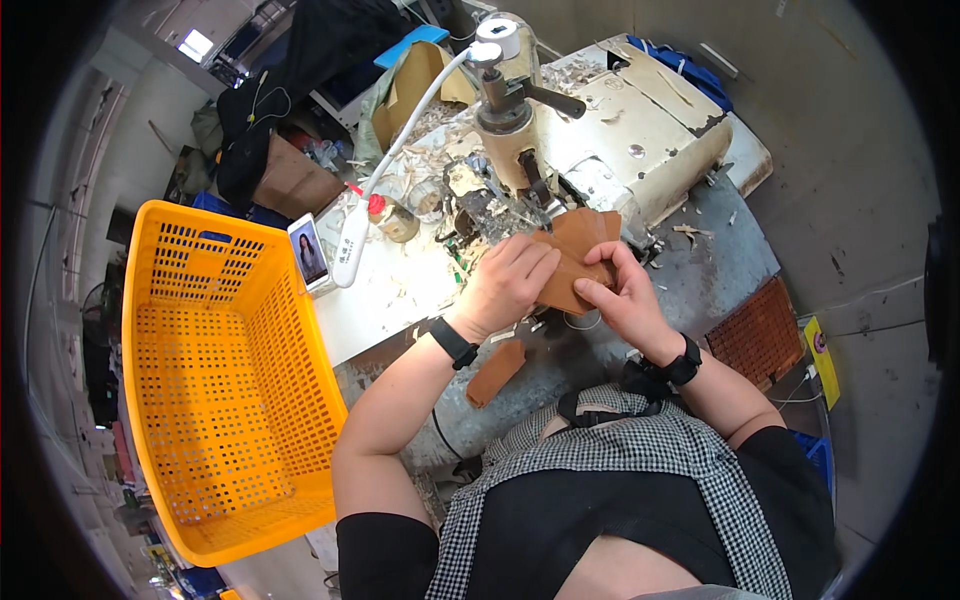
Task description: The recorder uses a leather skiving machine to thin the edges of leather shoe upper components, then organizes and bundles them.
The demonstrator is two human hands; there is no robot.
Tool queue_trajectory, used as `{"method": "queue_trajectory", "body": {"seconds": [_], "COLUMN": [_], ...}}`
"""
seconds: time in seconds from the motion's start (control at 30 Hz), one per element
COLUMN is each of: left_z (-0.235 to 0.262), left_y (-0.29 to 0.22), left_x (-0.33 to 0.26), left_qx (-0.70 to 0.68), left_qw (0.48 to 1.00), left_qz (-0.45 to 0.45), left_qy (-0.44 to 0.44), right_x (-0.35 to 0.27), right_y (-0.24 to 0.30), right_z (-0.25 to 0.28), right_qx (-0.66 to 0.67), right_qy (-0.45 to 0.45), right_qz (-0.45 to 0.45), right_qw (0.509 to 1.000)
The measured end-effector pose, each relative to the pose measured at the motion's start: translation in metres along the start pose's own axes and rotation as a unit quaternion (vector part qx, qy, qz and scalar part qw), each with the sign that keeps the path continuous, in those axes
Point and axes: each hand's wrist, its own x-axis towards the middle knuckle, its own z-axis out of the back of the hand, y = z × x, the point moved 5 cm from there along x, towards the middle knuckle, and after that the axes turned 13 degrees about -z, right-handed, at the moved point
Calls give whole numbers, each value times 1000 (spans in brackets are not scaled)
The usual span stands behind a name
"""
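Several brown leather pieces (578,258) are fanned out between my hands, just in front of the working head of a cream-coloured bench machine (640,140). My right hand (632,300) pinches their right edge between thumb and fingers. Bent over their left side, my left hand (508,285) grips them with its fingertips close to the machine head; its thumb is mostly hidden. Another narrow brown leather piece (496,374) lies by itself on the metal worktop, below my left wrist.
Pale shavings litter the worktop (705,270) around the machine. A white lamp (350,245) on a bent neck, a propped phone (309,250) and a red-capped jar (393,220) stand left. Beyond them is a yellow plastic basket (335,400). A brown slatted mat (755,332) hangs at right.
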Motion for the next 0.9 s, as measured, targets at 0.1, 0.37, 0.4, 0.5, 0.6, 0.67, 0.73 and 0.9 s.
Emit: {"method": "queue_trajectory", "body": {"seconds": [0.1, 0.37, 0.4, 0.5, 0.6, 0.67, 0.73, 0.9], "left_z": [-1, -4, -4, -4, 0, 0, -3, -4], "left_y": [0, 1, 1, 1, 0, 1, 3, 4], "left_x": [0, 1, 1, 1, 1, 1, 0, 1], "left_qx": [1, 0, -7, -35, -62, -53, -31, -43], "left_qw": [1000, 1000, 1000, 999, 998, 999, 999, 999], "left_qz": [3, 6, 8, 12, 4, -3, -11, -1], "left_qy": [-1, -9, -5, 1, -3, -11, -11, -10], "right_x": [0, 0, -1, -2, -3, -2, 0, 0], "right_y": [0, 1, 1, 2, 1, -2, -2, -1], "right_z": [1, 3, 3, 4, 4, 2, 1, 3], "right_qx": [-11, 5, 0, -15, -16, -3, 7, -4], "right_qy": [-2, -8, -8, -7, -4, -1, -7, -16], "right_qz": [-3, -2, -3, -13, -21, -12, 5, 12], "right_qw": [1000, 1000, 1000, 1000, 1000, 1000, 1000, 1000]}}
